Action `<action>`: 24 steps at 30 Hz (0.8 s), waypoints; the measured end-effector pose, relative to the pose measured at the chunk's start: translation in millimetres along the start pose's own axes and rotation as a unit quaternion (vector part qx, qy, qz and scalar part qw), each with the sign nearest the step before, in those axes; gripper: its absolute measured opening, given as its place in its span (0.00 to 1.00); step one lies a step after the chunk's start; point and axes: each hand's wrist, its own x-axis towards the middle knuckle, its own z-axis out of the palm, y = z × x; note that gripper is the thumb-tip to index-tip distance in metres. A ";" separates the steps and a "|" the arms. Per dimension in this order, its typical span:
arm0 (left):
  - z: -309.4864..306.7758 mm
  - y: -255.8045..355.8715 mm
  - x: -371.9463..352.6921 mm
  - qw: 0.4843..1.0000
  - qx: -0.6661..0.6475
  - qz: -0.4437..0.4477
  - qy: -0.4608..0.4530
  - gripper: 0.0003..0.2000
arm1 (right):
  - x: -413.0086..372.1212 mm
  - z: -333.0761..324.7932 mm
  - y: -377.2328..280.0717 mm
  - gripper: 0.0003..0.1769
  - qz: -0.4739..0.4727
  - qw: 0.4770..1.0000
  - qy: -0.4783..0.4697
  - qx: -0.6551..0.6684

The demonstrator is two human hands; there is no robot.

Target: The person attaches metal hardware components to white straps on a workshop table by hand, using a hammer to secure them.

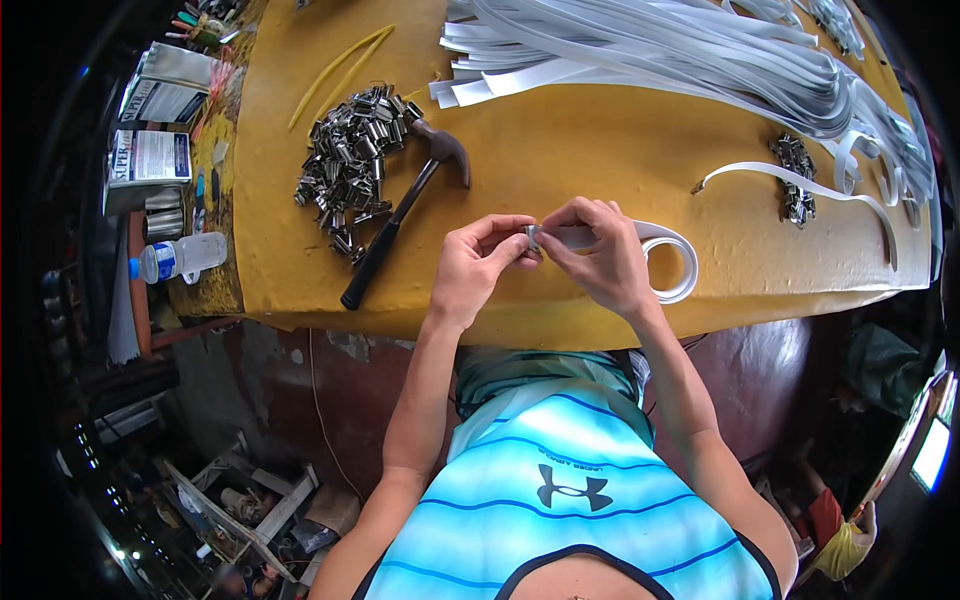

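Close over the table's front edge, my hands meet at the end of a white strap. My left hand (476,262) pinches a small metal buckle (533,238) between thumb and fingers. Thumb and fingertips of my right hand (604,252) are closed on the strap end at the buckle, partly hiding both. The rest of this white strap (688,262) curls in a loop just right of my right hand. Left of my hands lies a hammer (390,238), its handle toward me and its head beside a heap of shiny metal buckles (352,160).
Long white straps (640,50) lie piled along the back of the yellow table (560,130). At right, a strap (790,178) crosses a cluster of metal buckles (795,205). A water bottle (190,257) and cans (150,157) stand at left. Another person (838,535) is at lower right.
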 end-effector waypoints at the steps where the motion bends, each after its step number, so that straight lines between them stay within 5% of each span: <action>1: 0.0 -0.2 -0.2 1.000 0.002 0.003 0.004 0.11 | 0.2 0.2 -0.5 0.09 0.000 1.000 0.000 0.000; 24: 3.5 -1.4 -1.6 0.999 0.009 0.007 0.036 0.11 | -1.4 2.6 -0.8 0.07 0.017 1.000 0.011 -0.010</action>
